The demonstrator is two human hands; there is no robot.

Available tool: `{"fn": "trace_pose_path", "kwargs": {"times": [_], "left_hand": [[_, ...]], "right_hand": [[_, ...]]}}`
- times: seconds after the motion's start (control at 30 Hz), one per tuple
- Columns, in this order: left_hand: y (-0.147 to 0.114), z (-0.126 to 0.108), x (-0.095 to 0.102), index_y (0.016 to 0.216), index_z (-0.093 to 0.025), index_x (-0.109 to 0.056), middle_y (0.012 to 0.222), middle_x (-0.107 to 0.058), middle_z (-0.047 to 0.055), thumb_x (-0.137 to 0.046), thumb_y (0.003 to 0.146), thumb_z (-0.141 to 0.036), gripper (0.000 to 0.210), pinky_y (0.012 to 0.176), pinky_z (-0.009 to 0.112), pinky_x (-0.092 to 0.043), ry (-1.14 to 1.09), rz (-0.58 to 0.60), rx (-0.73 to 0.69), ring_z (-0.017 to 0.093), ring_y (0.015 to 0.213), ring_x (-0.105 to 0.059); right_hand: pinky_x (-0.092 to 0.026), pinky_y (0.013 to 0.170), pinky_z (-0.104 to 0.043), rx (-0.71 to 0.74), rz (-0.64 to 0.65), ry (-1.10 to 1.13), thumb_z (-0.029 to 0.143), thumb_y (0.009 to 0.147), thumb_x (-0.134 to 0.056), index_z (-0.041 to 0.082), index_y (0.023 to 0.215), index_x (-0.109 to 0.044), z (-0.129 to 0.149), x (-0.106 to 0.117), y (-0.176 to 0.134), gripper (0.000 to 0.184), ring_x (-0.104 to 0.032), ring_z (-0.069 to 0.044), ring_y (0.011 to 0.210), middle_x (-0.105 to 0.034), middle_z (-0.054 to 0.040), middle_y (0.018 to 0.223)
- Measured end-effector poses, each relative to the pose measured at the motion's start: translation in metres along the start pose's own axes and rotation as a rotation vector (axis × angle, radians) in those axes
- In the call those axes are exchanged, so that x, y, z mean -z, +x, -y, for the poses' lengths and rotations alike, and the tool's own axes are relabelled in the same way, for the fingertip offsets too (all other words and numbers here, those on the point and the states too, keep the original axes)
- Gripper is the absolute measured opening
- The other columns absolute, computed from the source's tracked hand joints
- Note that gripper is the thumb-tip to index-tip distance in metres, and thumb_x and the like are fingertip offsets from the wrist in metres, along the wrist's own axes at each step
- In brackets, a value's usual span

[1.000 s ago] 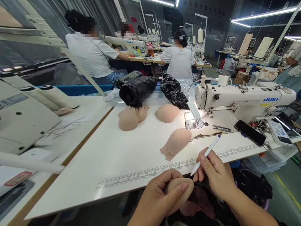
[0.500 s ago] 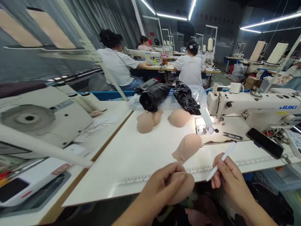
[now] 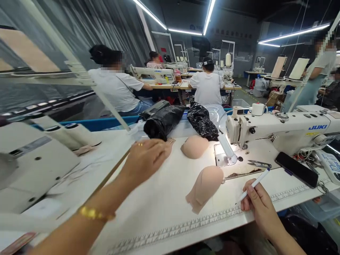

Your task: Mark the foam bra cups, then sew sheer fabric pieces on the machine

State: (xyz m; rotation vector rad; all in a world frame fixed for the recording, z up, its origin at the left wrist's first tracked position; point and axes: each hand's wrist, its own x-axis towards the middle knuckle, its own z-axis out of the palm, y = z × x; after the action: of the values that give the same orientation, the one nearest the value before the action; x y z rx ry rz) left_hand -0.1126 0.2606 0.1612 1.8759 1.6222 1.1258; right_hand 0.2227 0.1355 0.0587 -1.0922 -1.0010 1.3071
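Observation:
My left hand [image 3: 146, 157] reaches over the beige moulded bra cups at the back left. Its fingers are bent and close together, and what lies under them is hidden. A bit of one beige cup [image 3: 169, 148] shows beside the fingertips. My right hand [image 3: 256, 200] grips a white pen [image 3: 255, 185] near the table's front edge, its dark tip pointing down left toward the printed ruler strip [image 3: 202, 222]. Between the hands lies a beige bra cup [image 3: 207, 186] with a flap at its lower end. Another beige bra cup [image 3: 195, 147] rests farther back.
On the right stands a white sewing machine [image 3: 287, 124], its lamp lit. Thread snips [image 3: 259, 164] and a black phone [image 3: 296, 169] lie before it. Black plastic bags [image 3: 164, 122] sit at the table's back edge. A slanted pole [image 3: 108, 104] rises at left. Several people work beyond.
My left hand has moved from the front edge, where it held a beige bra cup, to the cups at back left. My right hand still holds the pen. The view has shifted.

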Motion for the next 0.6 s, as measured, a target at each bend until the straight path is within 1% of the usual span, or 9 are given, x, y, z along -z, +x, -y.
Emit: {"fn": "trace_pose_path", "kwargs": {"times": [0.03, 0.1, 0.2, 0.3, 0.4, 0.47, 0.5, 0.53, 0.6], "left_hand": [[-0.01, 0.001, -0.009, 0.086, -0.019, -0.075, 0.094, -0.071, -0.002, -0.069, 0.088, -0.051, 0.032, 0.077, 0.025, -0.044, 0.078, 0.003, -0.049, 0.024, 0.1, -0.065], [-0.033, 0.001, -0.03, 0.088, -0.021, -0.078, 0.087, -0.075, 0.003, -0.073, 0.081, -0.057, 0.037, 0.068, 0.028, -0.043, 0.146, 0.084, -0.067, 0.025, 0.083, -0.066], [-0.065, -0.009, -0.061, 0.089, -0.024, -0.08, 0.089, -0.078, 0.008, -0.079, 0.078, -0.055, 0.033, 0.073, 0.036, -0.046, 0.15, 0.246, -0.058, 0.031, 0.082, -0.068], [-0.081, -0.022, -0.084, 0.085, -0.024, -0.074, 0.092, -0.075, 0.01, -0.079, 0.077, -0.044, 0.022, 0.082, 0.043, -0.044, 0.22, 0.239, -0.05, 0.035, 0.09, -0.065], [-0.087, -0.03, -0.096, 0.074, -0.024, -0.063, 0.085, -0.071, 0.008, -0.068, 0.085, -0.035, 0.016, 0.079, 0.043, -0.044, 0.227, 0.25, -0.053, 0.033, 0.085, -0.063], [-0.091, -0.035, -0.101, 0.072, -0.024, -0.06, 0.082, -0.07, 0.007, -0.064, 0.09, -0.035, 0.021, 0.077, 0.042, -0.045, 0.202, 0.292, -0.069, 0.031, 0.082, -0.063], [-0.094, -0.036, -0.103, 0.072, -0.024, -0.061, 0.082, -0.07, 0.007, -0.064, 0.092, -0.037, 0.024, 0.076, 0.041, -0.047, 0.169, 0.328, -0.089, 0.029, 0.082, -0.064], [-0.097, -0.037, -0.105, 0.076, -0.024, -0.065, 0.085, -0.071, 0.006, -0.063, 0.094, -0.04, 0.024, 0.076, 0.04, -0.049, 0.125, 0.367, -0.118, 0.029, 0.083, -0.065], [-0.103, -0.034, -0.107, 0.089, -0.025, -0.072, 0.093, -0.072, 0.007, -0.059, 0.099, -0.046, 0.026, 0.081, 0.04, -0.053, 0.049, 0.393, -0.178, 0.028, 0.09, -0.067]], "right_hand": [[-0.05, 0.07, -0.035, 0.002, 0.001, 0.003, 0.073, 0.099, -0.064, 0.023, 0.092, -0.061, 0.0, 0.0, 0.0, 0.051, -0.06, -0.02, 0.063, -0.057, 0.004, 0.059], [-0.05, 0.072, -0.036, 0.012, 0.005, -0.023, 0.072, 0.101, -0.062, 0.022, 0.096, -0.062, 0.0, 0.0, 0.0, 0.05, -0.061, -0.02, 0.066, -0.06, 0.0029, 0.061], [-0.048, 0.074, -0.037, 0.041, 0.018, -0.116, 0.071, 0.103, -0.058, 0.022, 0.108, -0.065, -0.002, 0.0, 0.001, 0.05, -0.063, -0.022, 0.072, -0.066, -0.0001, 0.069], [-0.048, 0.075, -0.037, 0.088, 0.022, -0.226, 0.069, 0.105, -0.056, 0.023, 0.115, -0.068, -0.004, 0.0, 0.0, 0.048, -0.063, -0.023, 0.076, -0.07, -0.0023, 0.078], [-0.051, 0.077, -0.037, 0.142, 0.048, -0.276, 0.061, 0.11, -0.052, 0.025, 0.115, -0.069, -0.002, -0.003, -0.003, 0.04, -0.065, -0.023, 0.079, -0.072, -0.0039, 0.084], [-0.055, 0.087, -0.039, 0.253, 0.095, -0.35, 0.048, 0.112, -0.052, 0.027, 0.12, -0.069, 0.003, -0.006, -0.004, 0.028, -0.07, -0.026, 0.094, -0.075, -0.0074, 0.1], [-0.056, 0.095, -0.042, 0.352, 0.111, -0.415, 0.04, 0.112, -0.054, 0.028, 0.125, -0.068, 0.005, -0.007, -0.004, 0.023, -0.069, -0.028, 0.105, -0.074, -0.0088, 0.111], [-0.055, 0.102, -0.044, 0.473, 0.124, -0.493, 0.031, 0.111, -0.055, 0.03, 0.131, -0.067, 0.008, -0.009, -0.004, 0.023, -0.067, -0.029, 0.115, -0.073, -0.0098, 0.12], [-0.054, 0.108, -0.05, 0.718, 0.137, -0.66, 0.018, 0.107, -0.057, 0.031, 0.144, -0.06, 0.011, -0.011, -0.001, 0.039, -0.062, -0.031, 0.126, -0.069, -0.0112, 0.131]]}}
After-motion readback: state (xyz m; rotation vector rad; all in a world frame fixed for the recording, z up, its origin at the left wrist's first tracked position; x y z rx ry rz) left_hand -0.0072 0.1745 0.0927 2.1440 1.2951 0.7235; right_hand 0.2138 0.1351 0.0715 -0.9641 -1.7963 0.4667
